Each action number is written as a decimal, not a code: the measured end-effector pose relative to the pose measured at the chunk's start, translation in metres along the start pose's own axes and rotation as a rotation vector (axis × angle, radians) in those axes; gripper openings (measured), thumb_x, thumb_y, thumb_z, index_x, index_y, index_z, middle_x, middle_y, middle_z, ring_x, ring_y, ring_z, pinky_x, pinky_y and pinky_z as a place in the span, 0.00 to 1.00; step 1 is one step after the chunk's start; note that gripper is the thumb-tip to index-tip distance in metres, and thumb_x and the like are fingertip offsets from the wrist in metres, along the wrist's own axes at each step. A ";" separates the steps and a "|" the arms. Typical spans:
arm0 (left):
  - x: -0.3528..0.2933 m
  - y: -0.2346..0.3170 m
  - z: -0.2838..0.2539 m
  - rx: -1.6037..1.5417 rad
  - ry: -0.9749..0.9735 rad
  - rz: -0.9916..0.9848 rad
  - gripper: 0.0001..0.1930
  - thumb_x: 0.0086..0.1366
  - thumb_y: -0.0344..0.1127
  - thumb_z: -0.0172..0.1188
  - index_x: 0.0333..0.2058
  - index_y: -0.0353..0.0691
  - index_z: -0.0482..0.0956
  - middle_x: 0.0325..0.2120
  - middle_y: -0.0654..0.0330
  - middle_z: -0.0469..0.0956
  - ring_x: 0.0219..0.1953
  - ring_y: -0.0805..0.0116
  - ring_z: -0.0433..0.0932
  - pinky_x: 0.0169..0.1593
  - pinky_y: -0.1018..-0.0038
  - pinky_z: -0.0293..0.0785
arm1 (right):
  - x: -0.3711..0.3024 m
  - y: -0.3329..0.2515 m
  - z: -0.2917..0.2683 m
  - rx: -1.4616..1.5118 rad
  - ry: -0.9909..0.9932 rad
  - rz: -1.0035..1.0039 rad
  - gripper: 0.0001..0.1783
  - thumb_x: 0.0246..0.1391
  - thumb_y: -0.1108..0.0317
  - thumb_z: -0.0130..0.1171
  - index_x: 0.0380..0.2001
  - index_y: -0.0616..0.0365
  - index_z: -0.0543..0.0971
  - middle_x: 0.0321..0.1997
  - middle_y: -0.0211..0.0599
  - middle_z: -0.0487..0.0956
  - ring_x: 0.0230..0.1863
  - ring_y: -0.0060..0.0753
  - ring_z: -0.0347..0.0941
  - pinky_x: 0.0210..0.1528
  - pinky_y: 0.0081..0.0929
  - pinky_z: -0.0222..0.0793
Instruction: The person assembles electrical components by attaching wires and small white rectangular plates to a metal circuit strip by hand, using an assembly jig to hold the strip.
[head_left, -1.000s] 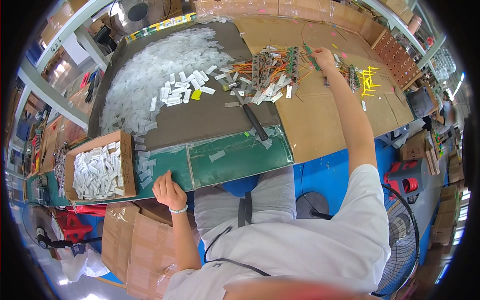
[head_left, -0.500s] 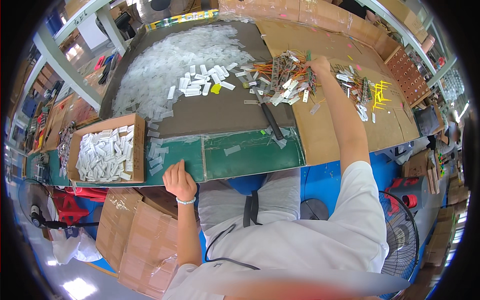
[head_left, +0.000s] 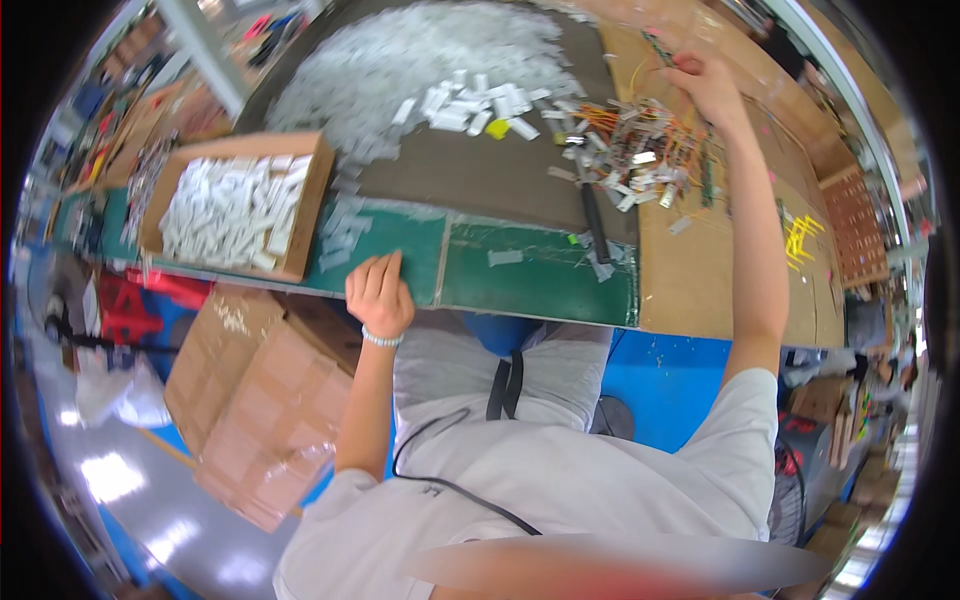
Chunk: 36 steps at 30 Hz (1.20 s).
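My left hand (head_left: pixel 380 297) rests at the near edge of the green table (head_left: pixel 385 240), its fingers curled together with no object showing in them. On the far right, my right hand (head_left: pixel 712 92) is raised over the cardboard-covered part of the table. Its fingertips pinch a thin green strip (head_left: pixel 656 45) that looks like a circuit board, with a thin orange-yellow wire beside it. Nearer me lies a tangled heap of wired strips (head_left: pixel 640 135), orange wires and small metal plates. A black-handled hammer (head_left: pixel 594 220) lies left of this heap.
A cardboard box (head_left: pixel 318 205) full of white plastic pieces stands at the left. Clear plastic pieces (head_left: pixel 400 60) cover the far table, with white ones (head_left: pixel 460 105) and a yellow piece (head_left: pixel 498 128) in front. Yellow sticks (head_left: pixel 800 240) lie right. An opened carton (head_left: pixel 260 400) sits below.
My right hand has moved away from the heap, farther out and to the right, with the green strip. My left hand has come onto the table edge. The whole view has shifted.
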<state>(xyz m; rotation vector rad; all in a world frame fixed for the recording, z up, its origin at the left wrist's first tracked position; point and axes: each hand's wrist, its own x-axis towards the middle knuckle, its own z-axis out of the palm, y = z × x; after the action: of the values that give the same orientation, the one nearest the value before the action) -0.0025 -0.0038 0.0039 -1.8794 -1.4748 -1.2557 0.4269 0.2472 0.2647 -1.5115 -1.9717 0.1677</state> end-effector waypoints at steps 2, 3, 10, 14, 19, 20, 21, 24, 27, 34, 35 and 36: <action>-0.002 -0.003 -0.002 -0.016 0.003 -0.010 0.18 0.49 0.27 0.57 0.41 0.34 0.84 0.37 0.57 0.81 0.40 0.58 0.80 0.44 0.65 0.72 | -0.006 -0.041 0.000 -0.022 -0.068 -0.058 0.20 0.51 0.61 0.70 0.43 0.62 0.81 0.35 0.35 0.85 0.36 0.27 0.78 0.44 0.27 0.72; 0.001 -0.001 0.003 -0.030 0.002 -0.018 0.18 0.49 0.27 0.57 0.41 0.34 0.84 0.37 0.57 0.81 0.40 0.58 0.80 0.44 0.65 0.72 | -0.013 -0.053 -0.016 -0.087 -0.074 -0.071 0.19 0.52 0.61 0.69 0.43 0.62 0.80 0.35 0.33 0.84 0.37 0.26 0.77 0.44 0.26 0.71; -0.004 -0.003 0.000 -0.036 0.006 -0.023 0.17 0.51 0.26 0.56 0.41 0.34 0.84 0.37 0.56 0.82 0.40 0.57 0.80 0.44 0.65 0.72 | -0.008 -0.089 -0.005 0.215 -0.252 -0.088 0.19 0.56 0.62 0.67 0.46 0.59 0.76 0.34 0.28 0.82 0.35 0.16 0.71 0.43 0.20 0.63; -0.002 -0.004 0.001 -0.034 0.028 -0.006 0.18 0.48 0.27 0.58 0.40 0.35 0.84 0.36 0.58 0.81 0.40 0.60 0.79 0.44 0.67 0.72 | -0.013 -0.087 0.008 0.112 -0.259 -0.095 0.17 0.56 0.61 0.67 0.43 0.58 0.75 0.33 0.28 0.81 0.32 0.18 0.71 0.38 0.21 0.64; -0.005 -0.008 0.001 -0.021 0.049 -0.015 0.18 0.48 0.27 0.58 0.39 0.35 0.84 0.36 0.59 0.81 0.39 0.60 0.79 0.44 0.67 0.72 | -0.061 -0.156 0.104 -0.247 -0.084 -0.261 0.19 0.52 0.59 0.66 0.43 0.56 0.75 0.35 0.44 0.83 0.36 0.41 0.81 0.39 0.40 0.74; -0.005 -0.007 0.002 -0.016 0.046 -0.013 0.18 0.48 0.27 0.58 0.39 0.35 0.84 0.36 0.59 0.81 0.39 0.60 0.79 0.44 0.67 0.72 | -0.075 -0.170 0.133 -0.381 -0.096 -0.258 0.18 0.52 0.61 0.63 0.44 0.59 0.76 0.36 0.50 0.84 0.40 0.54 0.81 0.44 0.48 0.76; -0.005 -0.008 0.003 -0.018 0.049 -0.011 0.18 0.47 0.27 0.58 0.39 0.35 0.84 0.36 0.59 0.81 0.39 0.60 0.79 0.44 0.67 0.72 | -0.088 -0.186 0.167 -0.421 -0.160 -0.173 0.18 0.52 0.64 0.60 0.44 0.62 0.75 0.36 0.55 0.83 0.41 0.59 0.81 0.45 0.51 0.76; 0.000 -0.005 0.006 -0.041 0.047 -0.008 0.18 0.47 0.28 0.58 0.39 0.35 0.84 0.35 0.59 0.81 0.39 0.60 0.79 0.43 0.66 0.72 | -0.125 -0.194 0.241 -0.225 -0.337 -0.181 0.24 0.54 0.55 0.64 0.44 0.64 0.75 0.39 0.58 0.81 0.45 0.61 0.79 0.49 0.52 0.76; -0.001 -0.005 0.000 -0.040 0.031 -0.019 0.18 0.47 0.27 0.58 0.39 0.34 0.84 0.35 0.57 0.81 0.39 0.59 0.80 0.43 0.66 0.72 | -0.132 -0.211 0.258 -0.172 -0.466 -0.164 0.23 0.55 0.49 0.65 0.43 0.57 0.79 0.41 0.53 0.81 0.47 0.59 0.79 0.48 0.49 0.75; 0.005 0.003 -0.005 -0.205 -0.001 -0.149 0.17 0.50 0.19 0.59 0.42 0.33 0.83 0.36 0.56 0.81 0.41 0.56 0.79 0.45 0.65 0.73 | -0.020 -0.110 0.301 -0.084 -0.093 -0.291 0.18 0.53 0.59 0.67 0.44 0.58 0.83 0.42 0.50 0.82 0.45 0.55 0.79 0.51 0.46 0.75; 0.012 0.003 -0.004 -0.206 -0.003 -0.150 0.17 0.50 0.19 0.59 0.42 0.33 0.83 0.36 0.56 0.81 0.41 0.56 0.79 0.45 0.65 0.73 | -0.009 -0.099 0.309 -0.084 -0.171 -0.236 0.18 0.52 0.59 0.69 0.44 0.58 0.83 0.42 0.49 0.83 0.45 0.54 0.79 0.51 0.44 0.75; 0.019 0.004 -0.006 -0.281 0.005 -0.217 0.17 0.52 0.18 0.59 0.42 0.32 0.82 0.37 0.54 0.81 0.42 0.55 0.79 0.46 0.64 0.73 | -0.005 -0.097 0.314 -0.080 -0.178 -0.235 0.18 0.52 0.59 0.69 0.44 0.58 0.83 0.42 0.49 0.83 0.45 0.54 0.79 0.51 0.44 0.75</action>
<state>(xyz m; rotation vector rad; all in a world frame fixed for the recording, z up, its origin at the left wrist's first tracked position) -0.0005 0.0004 0.0234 -1.9234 -1.6038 -1.6424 0.1741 0.2964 0.0603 -1.3386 -2.3049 0.1284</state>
